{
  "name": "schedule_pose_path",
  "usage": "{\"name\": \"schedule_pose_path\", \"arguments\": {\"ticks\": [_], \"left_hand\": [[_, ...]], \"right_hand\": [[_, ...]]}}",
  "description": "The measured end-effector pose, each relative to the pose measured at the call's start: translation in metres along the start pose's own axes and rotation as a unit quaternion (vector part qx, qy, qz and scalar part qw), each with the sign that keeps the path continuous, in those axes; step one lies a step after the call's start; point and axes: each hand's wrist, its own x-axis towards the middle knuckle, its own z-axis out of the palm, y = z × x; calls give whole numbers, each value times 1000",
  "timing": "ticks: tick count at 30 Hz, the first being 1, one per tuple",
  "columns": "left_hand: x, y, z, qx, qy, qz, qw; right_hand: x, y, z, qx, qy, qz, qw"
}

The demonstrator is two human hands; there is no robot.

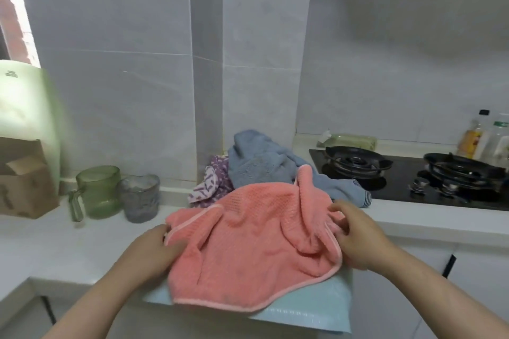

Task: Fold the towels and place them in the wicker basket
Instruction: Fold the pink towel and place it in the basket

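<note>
White bench [82,245], front edge: fingers of left hand [157,246] and right hand [356,238] clutch the pink towel [248,237]; better stretch it flat before folding.

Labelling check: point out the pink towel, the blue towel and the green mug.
pink towel [248,242]: head view, middle of the cloth.
blue towel [261,168]: head view, bunched upper part.
green mug [100,192]: head view, side wall.

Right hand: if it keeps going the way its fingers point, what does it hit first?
The pink towel: the right hand pinches its bunched right edge, fingers pointing left and away. Past that fold it would likely reach the blue towel heaped behind, though depth is unclear.
</note>
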Motion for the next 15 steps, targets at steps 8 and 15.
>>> {"name": "schedule_pose_path", "arguments": {"ticks": [8,15], "left_hand": [[7,-3,2,-11,61,-46,997],[13,18,-44,-173,229,-36,957]], "right_hand": [[-14,2,-15,-124,124,-9,984],[-5,10,-48,-118,182,-34,976]]}}
